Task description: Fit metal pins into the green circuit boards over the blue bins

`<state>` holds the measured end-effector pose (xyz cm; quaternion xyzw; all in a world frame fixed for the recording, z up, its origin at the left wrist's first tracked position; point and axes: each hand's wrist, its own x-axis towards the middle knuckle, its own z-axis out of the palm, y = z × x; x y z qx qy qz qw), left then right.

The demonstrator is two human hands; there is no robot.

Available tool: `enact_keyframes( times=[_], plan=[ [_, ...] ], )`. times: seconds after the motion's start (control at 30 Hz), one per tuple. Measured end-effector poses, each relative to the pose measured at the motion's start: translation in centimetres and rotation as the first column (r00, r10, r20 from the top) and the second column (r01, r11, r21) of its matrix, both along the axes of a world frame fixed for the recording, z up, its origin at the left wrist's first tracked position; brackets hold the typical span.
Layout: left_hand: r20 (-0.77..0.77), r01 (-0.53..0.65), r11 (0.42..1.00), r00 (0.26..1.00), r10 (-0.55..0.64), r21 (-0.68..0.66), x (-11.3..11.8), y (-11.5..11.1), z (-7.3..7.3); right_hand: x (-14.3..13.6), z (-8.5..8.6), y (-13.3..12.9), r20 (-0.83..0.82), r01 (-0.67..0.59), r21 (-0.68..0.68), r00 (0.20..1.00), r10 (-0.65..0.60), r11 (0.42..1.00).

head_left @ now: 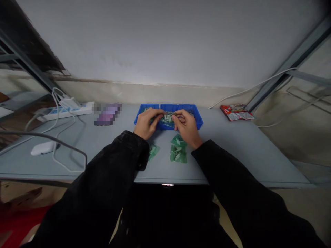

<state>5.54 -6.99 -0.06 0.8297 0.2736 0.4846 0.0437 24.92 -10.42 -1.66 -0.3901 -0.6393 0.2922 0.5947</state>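
Note:
Between my two hands a small clear plastic bag (168, 119) with small pieces inside is stretched over the middle blue bin. My left hand (148, 122) pinches the bag's left side, thumb against fingers. At its upper right side, my right hand (186, 126) grips it the same way. Behind and under them stand blue plastic bins (199, 120) in a row, partly covered by my hands; the right one has small dark parts in it. Nearer to me lie green-tinted bags with pale pieces: one (178, 154) below my right hand, another (154, 151) beside my left sleeve.
A phone (110, 114) and a white power strip (77, 109) with cables lie on the left of the grey table (232, 155). A white rounded case (42, 148) sits nearer the left front. At the back right rests a red packet (236, 113), close to a metal post.

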Motion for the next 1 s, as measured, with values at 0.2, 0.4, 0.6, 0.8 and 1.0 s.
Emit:
enact_keyframes(
  times=[0.2, 0.4, 0.6, 0.8, 1.0],
  plan=[
    [-0.036, 0.025, 0.999, 0.999, -0.024, 0.027, -0.25, 0.28, 0.04, 0.0, -0.09, -0.04, -0.076, -0.033, -0.027, 0.997, 0.031, 0.999],
    [-0.067, -0.017, 0.998, 0.998, 0.021, 0.054, -0.35, 0.32, 0.11, 0.11, 0.06, -0.24, -0.032, -0.052, -0.013, 0.998, 0.052, 0.999],
    [-0.05, -0.059, 0.995, 0.997, 0.063, 0.077, -0.29, 0.1, 0.23, 0.36, 0.24, -0.39, -0.033, -0.045, -0.028, 0.998, 0.044, 0.999],
    [-0.023, -0.103, 0.993, 0.994, 0.105, 0.058, -0.21, 0.11, 0.35, 0.04, 0.17, -0.39, -0.032, -0.068, -0.011, 0.997, 0.068, 0.998],
    [0.109, -0.081, 0.997, 0.991, 0.078, 0.02, 0.11, 0.1, -0.22, 0.11, 0.12, -0.18, 0.026, 0.017, 0.024, 1.0, -0.017, 1.0]
  ],
)
